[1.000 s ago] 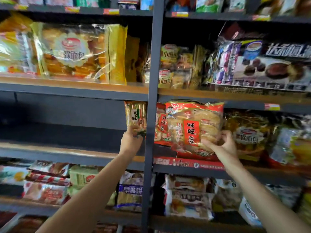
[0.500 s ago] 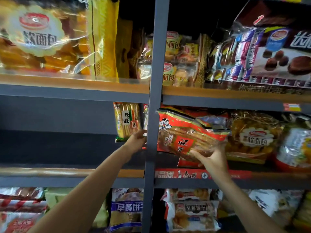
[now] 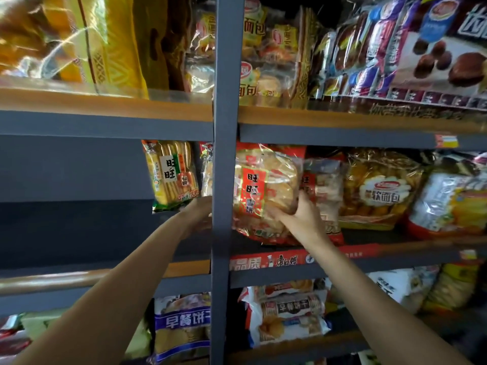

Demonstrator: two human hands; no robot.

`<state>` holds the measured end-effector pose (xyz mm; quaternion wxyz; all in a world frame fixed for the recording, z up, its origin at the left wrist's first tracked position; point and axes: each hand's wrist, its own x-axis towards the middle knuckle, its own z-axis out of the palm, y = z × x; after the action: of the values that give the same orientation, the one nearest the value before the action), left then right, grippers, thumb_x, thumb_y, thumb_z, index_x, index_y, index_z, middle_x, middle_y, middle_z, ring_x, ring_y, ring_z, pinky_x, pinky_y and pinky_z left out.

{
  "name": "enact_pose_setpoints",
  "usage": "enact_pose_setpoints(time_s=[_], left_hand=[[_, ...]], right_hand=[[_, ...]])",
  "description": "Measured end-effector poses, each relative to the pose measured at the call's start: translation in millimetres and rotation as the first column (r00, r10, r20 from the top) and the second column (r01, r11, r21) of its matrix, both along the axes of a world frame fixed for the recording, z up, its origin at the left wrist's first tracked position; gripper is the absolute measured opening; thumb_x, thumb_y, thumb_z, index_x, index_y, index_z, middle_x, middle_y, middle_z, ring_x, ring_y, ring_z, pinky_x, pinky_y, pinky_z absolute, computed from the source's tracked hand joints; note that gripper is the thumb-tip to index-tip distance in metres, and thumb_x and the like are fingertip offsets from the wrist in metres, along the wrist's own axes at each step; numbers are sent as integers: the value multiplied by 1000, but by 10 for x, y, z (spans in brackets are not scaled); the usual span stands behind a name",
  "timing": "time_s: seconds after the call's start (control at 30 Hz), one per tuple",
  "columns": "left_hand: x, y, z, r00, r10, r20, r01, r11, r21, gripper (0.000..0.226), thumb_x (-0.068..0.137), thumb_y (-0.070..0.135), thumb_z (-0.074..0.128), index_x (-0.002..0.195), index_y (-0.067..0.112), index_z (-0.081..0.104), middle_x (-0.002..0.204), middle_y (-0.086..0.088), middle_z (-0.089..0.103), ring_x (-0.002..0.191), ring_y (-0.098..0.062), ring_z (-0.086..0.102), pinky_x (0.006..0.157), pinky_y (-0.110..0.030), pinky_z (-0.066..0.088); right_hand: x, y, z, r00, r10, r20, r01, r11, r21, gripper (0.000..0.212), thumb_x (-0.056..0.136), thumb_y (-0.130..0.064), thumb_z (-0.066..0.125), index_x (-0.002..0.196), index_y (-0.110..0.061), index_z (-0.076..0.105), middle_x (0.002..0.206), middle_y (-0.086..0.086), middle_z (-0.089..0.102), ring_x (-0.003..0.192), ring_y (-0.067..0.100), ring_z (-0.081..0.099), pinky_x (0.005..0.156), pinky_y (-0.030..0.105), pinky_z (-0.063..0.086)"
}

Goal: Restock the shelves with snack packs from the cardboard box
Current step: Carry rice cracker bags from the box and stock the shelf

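The right hand (image 3: pixel 300 217) grasps a red rice-cracker pack (image 3: pixel 263 191) from below and from its 3 o'clock edge, fingers curled under the bottom and the thumb up along the side. The pack stands nearly upright on the middle shelf (image 3: pixel 369 256), its red label panel facing out, just to the 3 o'clock side of the dark vertical post (image 3: pixel 224 180). Pressed against the pack at 3 o'clock is a second red pack (image 3: pixel 324 191), partly hidden by the hand, and beyond that at 3 o'clock sits a clear bag of soft bread (image 3: pixel 382 188).

The left hand (image 3: pixel 197 209) reaches up on the other side of the post, at 9 o'clock from the red pack. Its fingertips go behind the post, so whether it is gripping anything cannot be told. Just above it, at 11 o'clock, stands a yellow cracker pack (image 3: pixel 172 175), upright and tilted slightly, with its lower edge close to the hand.

At 12 o'clock from both hands, the upper shelf (image 3: pixel 105 106) carries large yellow bread bags (image 3: pixel 110 40) on the left bay and purple-and-white chocolate cake packs (image 3: pixel 421 43) toward 2 o'clock. At 6 o'clock, the shelf below holds a blue breakfast-biscuit bag (image 3: pixel 181 325) and a stack of white and red biscuit packs (image 3: pixel 287 314).
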<state>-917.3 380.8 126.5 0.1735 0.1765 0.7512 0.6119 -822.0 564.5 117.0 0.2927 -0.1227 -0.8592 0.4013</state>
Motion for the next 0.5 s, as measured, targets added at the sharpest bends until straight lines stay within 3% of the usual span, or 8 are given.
enact_pose_setpoints(time_s=[0.07,0.17,0.23,0.33,0.5], left_hand=[[-130,-114,-66,994,109,22,-110,993,52,18,95,23,48,84,15,60,81,-6,64,71,-19,60,59,-25,50],[-287,-326,-144,961,262,88,-270,957,105,19,91,30,55,101,14,58,90,-7,63,79,-22,60,79,-33,50],[-341,-447,-188,944,313,103,-324,939,116,17,91,27,55,104,15,56,86,-6,63,77,-19,58,73,-29,47],[-330,-526,-229,956,267,123,-278,956,89,15,92,27,53,96,13,57,81,-3,61,72,-16,56,64,-27,43],[-296,-493,-289,988,68,137,-69,998,0,28,73,32,75,95,20,63,105,-5,63,100,-22,58,92,-37,48]], right_hand=[[-164,-128,87,999,27,34,-26,999,-27,58,77,-42,70,120,-11,45,104,-3,62,87,17,63,68,20,48],[-405,-328,82,995,52,80,-48,998,-49,59,83,-43,63,125,-8,41,110,4,62,99,19,62,78,25,48],[-528,-450,48,984,25,174,-23,1000,-15,71,85,-48,58,134,-3,32,118,9,59,111,25,57,93,35,46],[-624,-552,20,959,-45,281,28,998,63,73,88,-42,56,141,-3,24,132,11,51,122,29,49,102,39,37],[-553,-574,64,944,-146,296,86,975,204,72,92,-29,54,146,-3,13,148,18,27,129,31,41,105,40,32]])
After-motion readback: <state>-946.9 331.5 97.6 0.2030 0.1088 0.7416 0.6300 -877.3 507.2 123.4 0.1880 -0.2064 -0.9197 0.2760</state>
